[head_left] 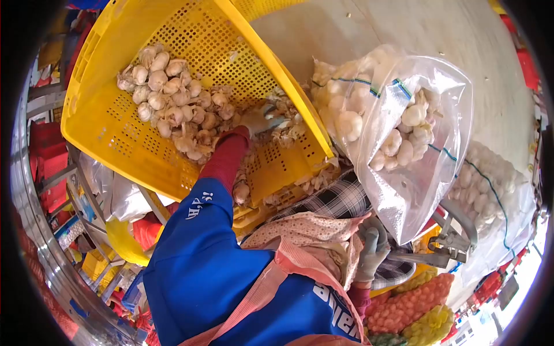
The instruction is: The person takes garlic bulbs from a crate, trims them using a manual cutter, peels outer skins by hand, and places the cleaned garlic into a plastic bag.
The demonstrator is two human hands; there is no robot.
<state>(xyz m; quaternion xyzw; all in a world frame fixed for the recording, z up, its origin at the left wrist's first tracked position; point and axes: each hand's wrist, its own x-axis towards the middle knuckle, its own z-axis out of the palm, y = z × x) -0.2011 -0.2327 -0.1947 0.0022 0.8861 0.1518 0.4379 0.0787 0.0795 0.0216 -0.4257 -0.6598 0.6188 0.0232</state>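
My left hand (259, 120), in a light glove with a red cuff, reaches into a yellow perforated basket (109, 138). It is among loose garlic skins (288, 130), its fingers partly hidden, so its grip cannot be made out. Beside it, to the left, lies a heap of garlic bulbs (173, 95). My right hand (372, 251), in a grey glove, is low by the apron, near the bottom of an open clear plastic bag (404, 202); its fingers are bent, and whether they hold anything is unclear. Garlic bulbs (404, 144) show inside the bag.
Another bag of garlic (485, 190) stands at the right, beyond a metal clamp or handle (450, 239). Red net sacks (410, 305) and a yellow one (430, 326) lie at the lower right. Metal racks (75, 179) stand at the left.
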